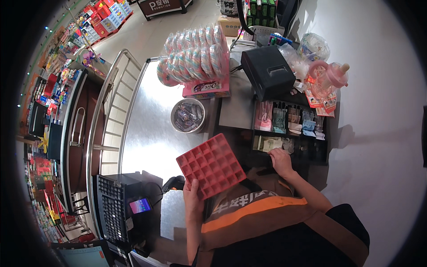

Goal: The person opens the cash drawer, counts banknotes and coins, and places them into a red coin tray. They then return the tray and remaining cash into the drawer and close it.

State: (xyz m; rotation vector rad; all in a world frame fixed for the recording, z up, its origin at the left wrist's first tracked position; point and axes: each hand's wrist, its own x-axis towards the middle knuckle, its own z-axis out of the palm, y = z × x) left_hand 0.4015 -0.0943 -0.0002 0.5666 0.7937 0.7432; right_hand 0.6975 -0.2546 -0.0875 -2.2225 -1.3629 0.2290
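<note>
My left hand (194, 197) grips the lower left corner of a red compartment tray (212, 165), thumb on top, and holds it tilted over the counter's edge. The tray's square cells look dark inside; I see no contents in them. My right hand (281, 160) rests at the front edge of an open cash drawer (290, 157), its fingers by the compartment of pale banknotes (271, 144). Whether it pinches a note is hidden. Coins (288, 145) lie just right of these notes. Behind them, sorted banknotes (279, 118) stand in slots under clips.
On the metal counter (146, 106) stand a round tub of small wrapped items (187, 115) and a pink box of wrapped swirl lollipops (206, 88). A black box-shaped device (268, 71) and a pink baby bottle (328, 80) stand behind the drawer. A keyboard (111, 207) and lit phone (140, 206) lie left.
</note>
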